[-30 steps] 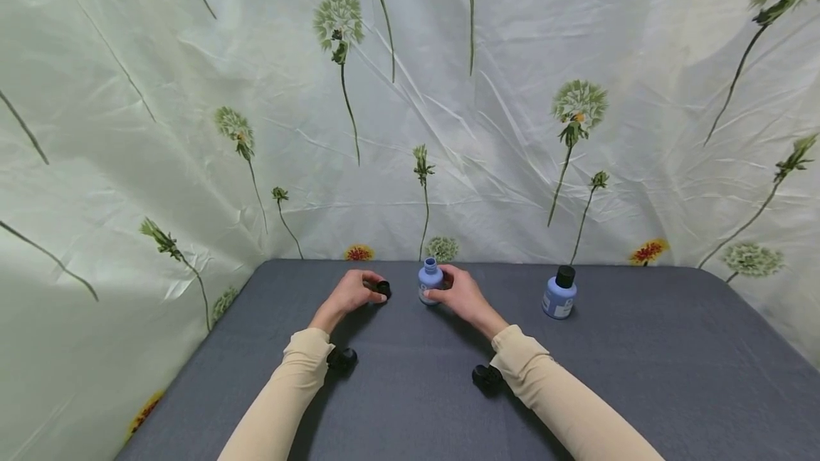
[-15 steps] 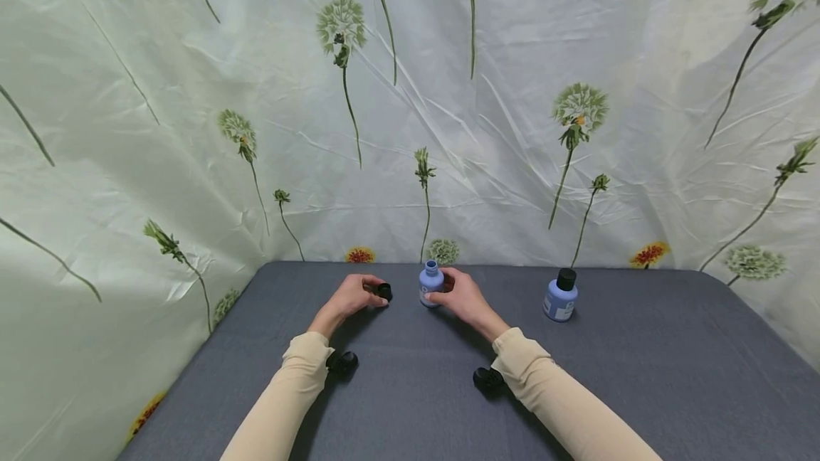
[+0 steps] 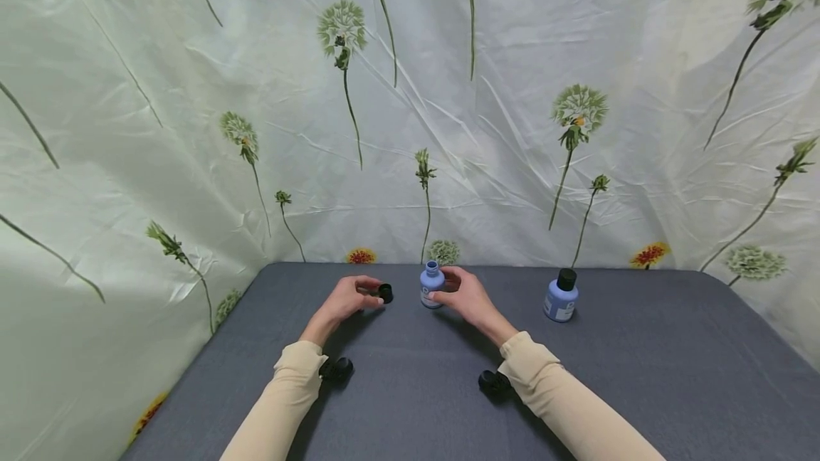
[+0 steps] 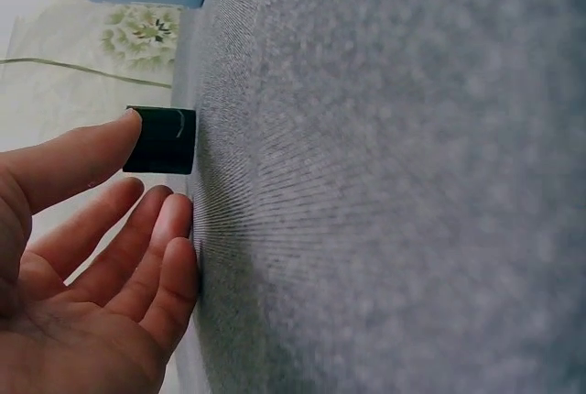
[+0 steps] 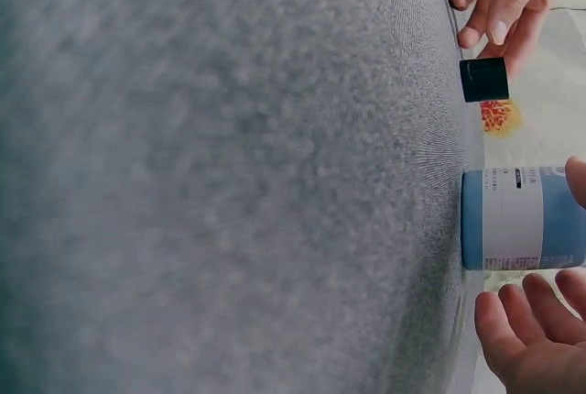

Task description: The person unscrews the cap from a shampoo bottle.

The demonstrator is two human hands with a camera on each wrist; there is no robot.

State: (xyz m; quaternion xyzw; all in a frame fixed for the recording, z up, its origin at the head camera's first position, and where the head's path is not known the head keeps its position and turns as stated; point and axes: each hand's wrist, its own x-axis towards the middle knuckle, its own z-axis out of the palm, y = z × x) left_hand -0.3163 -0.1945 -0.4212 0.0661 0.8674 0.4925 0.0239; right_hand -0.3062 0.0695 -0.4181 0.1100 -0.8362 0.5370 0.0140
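A black screw cap (image 3: 385,294) stands on the table left of centre in the head view. Beside it is my left hand (image 3: 349,297), thumb tip at the cap's edge and fingers relaxed; the left wrist view shows a gap between the fingers and the cap (image 4: 163,140). An uncapped blue bottle (image 3: 432,289) stands upright to the right of the cap. Around its right side lies my right hand (image 3: 468,299); in the right wrist view the thumb overlaps the bottle (image 5: 513,220), while the loosely bent fingers sit apart from it.
A second blue bottle (image 3: 561,299), its black cap on, stands farther right on the dark grey table (image 3: 410,404). Behind the table's back edge hangs a pale flower-print cloth (image 3: 500,126). Black wrist cameras (image 3: 337,369) sit at both cuffs.
The left hand has loosened from the cap and drawn slightly left, leaving the cap on the table. The right fingers have eased from the bottle, and the right wrist has shifted slightly right.
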